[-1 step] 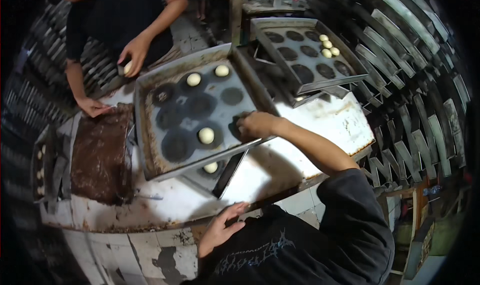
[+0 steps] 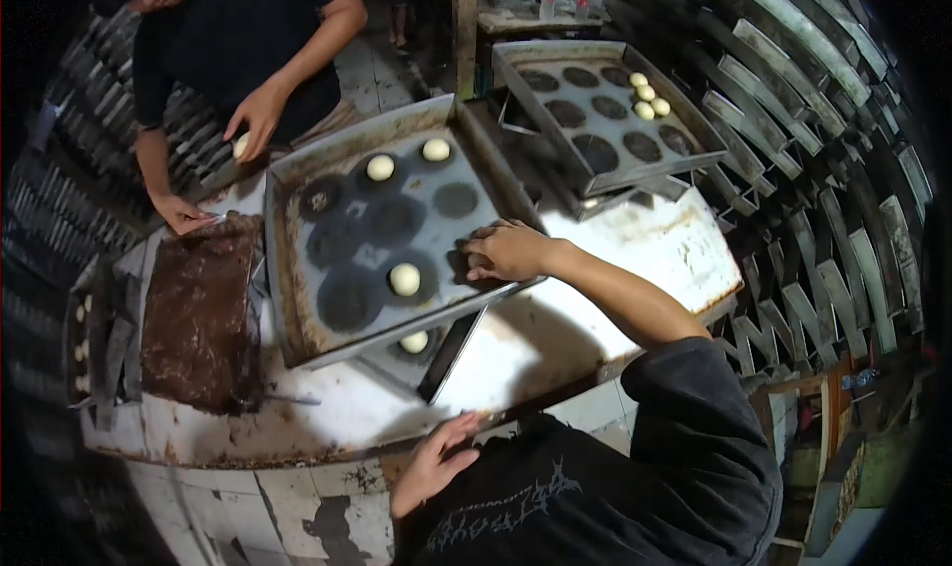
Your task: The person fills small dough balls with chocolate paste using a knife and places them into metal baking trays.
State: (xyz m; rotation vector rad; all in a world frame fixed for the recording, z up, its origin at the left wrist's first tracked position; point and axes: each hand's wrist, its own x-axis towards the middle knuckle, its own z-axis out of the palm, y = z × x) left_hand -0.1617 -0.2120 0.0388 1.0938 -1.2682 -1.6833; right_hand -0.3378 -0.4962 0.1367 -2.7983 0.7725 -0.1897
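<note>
Right hand [image 2: 506, 251] lies with curled fingers on the near-right corner of the big baking tray [image 2: 297, 333], covering something I cannot make out. Three dough balls [image 2: 404, 279] sit on this tray. Left hand [image 2: 433, 462] rests open on the table edge [image 2: 297, 447].

Grey metal baking tray [image 2: 297, 184], dark round marks; three pale dough balls [image 2: 404, 279].

Whatever lies under the right hand [image 2: 506, 251] on the baking tray [image 2: 288, 268] is covered by its fingers. A lower tray [image 2: 451, 353] is mostly hidden beneath the baking tray, one dough ball [image 2: 415, 342] showing. The co-worker's dough piece [image 2: 240, 145] is half concealed by a hand. Small items at the surface's [image 2: 555, 338] left edge are too dim to identify.
</note>
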